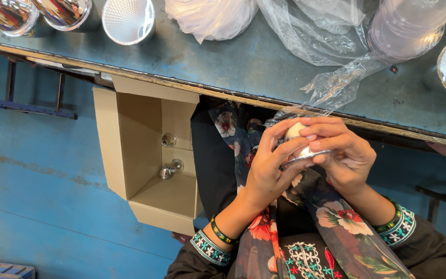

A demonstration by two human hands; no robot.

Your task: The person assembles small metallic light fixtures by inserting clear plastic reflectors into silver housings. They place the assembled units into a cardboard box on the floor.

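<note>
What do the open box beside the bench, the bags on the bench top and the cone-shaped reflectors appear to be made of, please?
The box looks like plain brown corrugated cardboard, matte, with folded flaps. The bags seem thin clear plastic film: crinkled, glossy and see-through. The reflectors look like shiny metal or metallised plastic, with mirror-bright, finely textured insides; which of the two cannot be told.

Both hands meet at centre frame, forearms rising from the lower edge. The left hand (268,170) curls its fingers inward; the right hand (344,155) closes fingertips against them.
</note>
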